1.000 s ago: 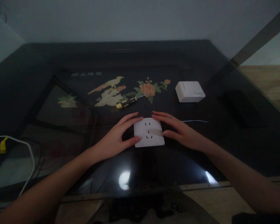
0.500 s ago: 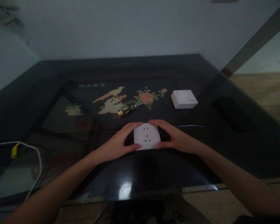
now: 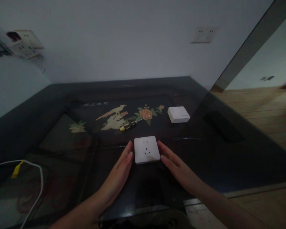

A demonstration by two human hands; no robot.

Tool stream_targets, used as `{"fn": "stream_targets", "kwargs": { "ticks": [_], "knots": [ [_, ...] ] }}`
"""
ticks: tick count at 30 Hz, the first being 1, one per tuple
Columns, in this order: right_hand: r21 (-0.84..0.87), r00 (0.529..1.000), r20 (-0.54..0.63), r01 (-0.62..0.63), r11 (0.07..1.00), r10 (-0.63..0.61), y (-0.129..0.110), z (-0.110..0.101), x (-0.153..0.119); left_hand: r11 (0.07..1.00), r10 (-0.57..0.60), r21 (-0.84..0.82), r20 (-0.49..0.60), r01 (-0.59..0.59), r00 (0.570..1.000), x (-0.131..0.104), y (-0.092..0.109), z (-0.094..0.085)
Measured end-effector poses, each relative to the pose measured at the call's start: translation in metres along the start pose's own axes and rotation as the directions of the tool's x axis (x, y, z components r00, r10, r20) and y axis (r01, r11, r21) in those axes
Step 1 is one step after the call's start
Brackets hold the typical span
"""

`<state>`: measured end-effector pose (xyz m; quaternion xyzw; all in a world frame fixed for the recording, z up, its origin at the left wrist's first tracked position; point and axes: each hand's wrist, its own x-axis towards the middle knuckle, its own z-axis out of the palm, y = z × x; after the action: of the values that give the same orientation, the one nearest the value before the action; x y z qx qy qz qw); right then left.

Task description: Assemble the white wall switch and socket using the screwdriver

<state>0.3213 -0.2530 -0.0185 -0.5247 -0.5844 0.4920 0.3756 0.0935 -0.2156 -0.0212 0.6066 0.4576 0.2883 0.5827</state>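
Lying face-up on the dark table [image 3: 228, 165], white socket plate [image 3: 146, 149] sits squarely between both hands, left hand [image 3: 120, 173] and right hand [image 3: 178, 168] equally near, fingers straight and together flanking its side edges, gripping nothing.

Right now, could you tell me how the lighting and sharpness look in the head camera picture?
Head view: dim and underexposed; the white socket plate stands out on the dark glossy table; edges are smeared, wall sockets blurred upper left; straight lines bend toward the corners.
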Motion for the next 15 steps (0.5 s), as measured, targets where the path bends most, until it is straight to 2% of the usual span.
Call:
{"fn": "stream_targets", "kwargs": {
  "ticks": [3, 6, 10, 15],
  "knots": [
    [0.065, 0.999, -0.014, -0.042, 0.997, 0.043, 0.004, 0.01, 0.0, 0.999, -0.004, -0.053, 0.021, 0.005, 1.0, 0.0, 0.003, 0.012],
    [0.056, 0.996, -0.051, -0.065, 0.996, 0.068, 0.005, 0.002, 0.007, 0.991, -0.041, -0.13, 0.03, 0.044, 0.999, 0.013, 0.008, 0.022],
    [0.019, 0.984, -0.158, -0.084, 0.996, 0.086, 0.011, -0.03, 0.013, 0.979, -0.037, -0.195, 0.086, 0.053, 0.996, 0.043, 0.015, 0.045],
    [-0.062, 0.933, -0.355, -0.086, 0.994, 0.058, 0.033, -0.081, 0.015, 0.968, -0.014, -0.247, 0.16, 0.053, 0.987, 0.085, 0.027, 0.091]
  ]
}}
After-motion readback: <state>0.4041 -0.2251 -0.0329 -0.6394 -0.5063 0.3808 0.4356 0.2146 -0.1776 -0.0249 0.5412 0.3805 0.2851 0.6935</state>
